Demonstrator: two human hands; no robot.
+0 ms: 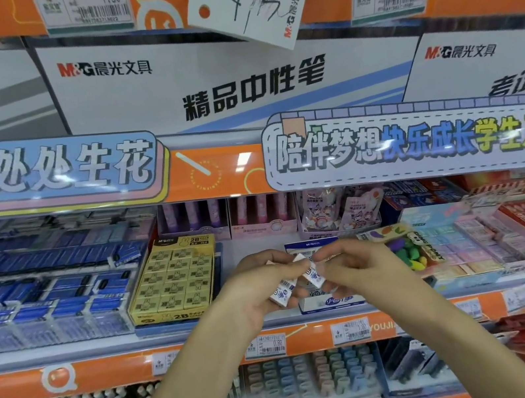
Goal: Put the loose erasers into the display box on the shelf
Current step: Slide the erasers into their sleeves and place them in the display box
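Note:
My left hand (254, 280) holds white erasers (283, 292) with blue print in its curled fingers. My right hand (355, 263) pinches another white eraser (312, 275) between thumb and fingertips, right beside the left hand's ones. Both hands hover just above the white and blue display box (330, 302) on the shelf; its front panel and back flap (310, 244) show, while its inside is hidden behind my hands.
A yellow box of 2B erasers (174, 283) stands left of the display box. Blue eraser packs (45, 297) fill the far left. A bag of colourful erasers (408, 250) and pastel boxes (468, 234) sit to the right. Orange shelf edge (210, 353) carries price tags.

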